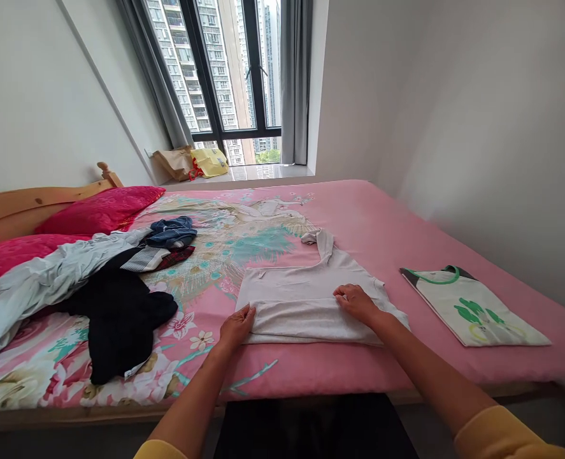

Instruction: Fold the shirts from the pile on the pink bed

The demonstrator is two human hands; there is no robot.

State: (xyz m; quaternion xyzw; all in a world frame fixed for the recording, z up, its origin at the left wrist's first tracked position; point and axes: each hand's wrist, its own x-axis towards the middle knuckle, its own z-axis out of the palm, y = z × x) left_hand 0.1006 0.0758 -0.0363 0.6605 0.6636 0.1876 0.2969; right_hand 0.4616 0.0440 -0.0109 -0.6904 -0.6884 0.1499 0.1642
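Observation:
A light grey-white shirt [306,290] lies partly folded near the front edge of the bed, its collar twisted up at the far side. Along its near half runs a folded-over layer. My left hand [238,325] grips the shirt's left edge between thumb and fingers. Over at the fold's upper edge, my right hand [357,303] is closed, fingers curled and pinching the cloth. To the right rests a folded white T-shirt [483,312] with a green collar and a green leaf print.
A pile of clothes on the left holds a black garment [120,312], a white garment [67,268] and blue denim [172,231]. Pink pillows [103,210] lean by the wooden headboard [34,203]. Paper and yellow bags [209,162] stand on the windowsill.

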